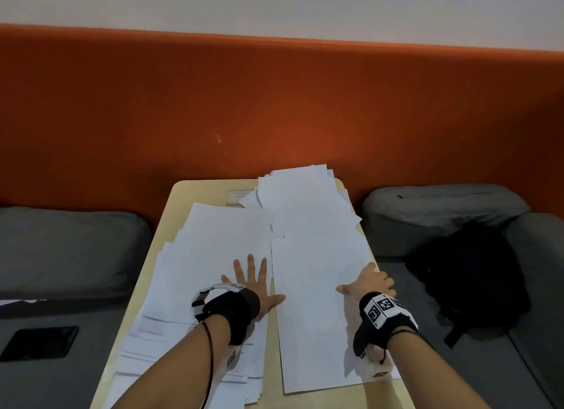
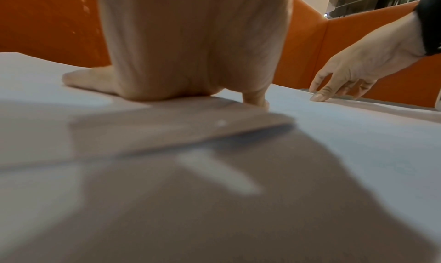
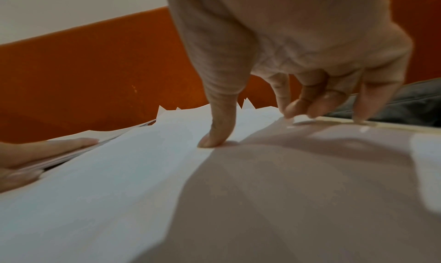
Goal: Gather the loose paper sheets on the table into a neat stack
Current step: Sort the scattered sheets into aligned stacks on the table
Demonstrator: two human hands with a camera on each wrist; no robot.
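Observation:
White paper sheets cover a small light-wood table. A fanned, uneven pile lies on the left. A long sheet lies on the right, and a loose heap sits at the far end. My left hand lies flat on the left pile with fingers spread; in the left wrist view the left hand presses on the paper. My right hand is at the right sheet's right edge. In the right wrist view its thumb presses on the sheet and its bent fingertips touch the sheet's edge. It holds nothing.
An orange padded backrest rises behind the table. Grey seat cushions flank it. A black backpack lies on the right seat. A black phone lies on the left one. The right sheet reaches the table's right edge.

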